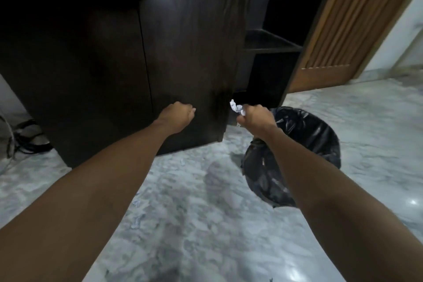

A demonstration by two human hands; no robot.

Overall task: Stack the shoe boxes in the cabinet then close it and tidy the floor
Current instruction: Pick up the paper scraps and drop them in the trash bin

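the left hand point(177, 115) is curled into a fist against the dark wooden cabinet door point(183, 52), holding nothing visible, its fingers hidden from view. the right hand point(255, 117) clutches crumpled white paper point(236, 107) above the black-lined round bin point(297, 153). open shelves point(272, 43) are too dark to show boxes; small scraps point(136, 222) blur into the grey marble floor point(206, 224).

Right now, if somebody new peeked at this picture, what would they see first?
Probably the two bare arms reaching forward. The right hand has a grip on crumpled white paper, just above a bin lined with a black bag on the marble floor. The left hand, fingers curled, is at the big dark cabinet door in the middle.
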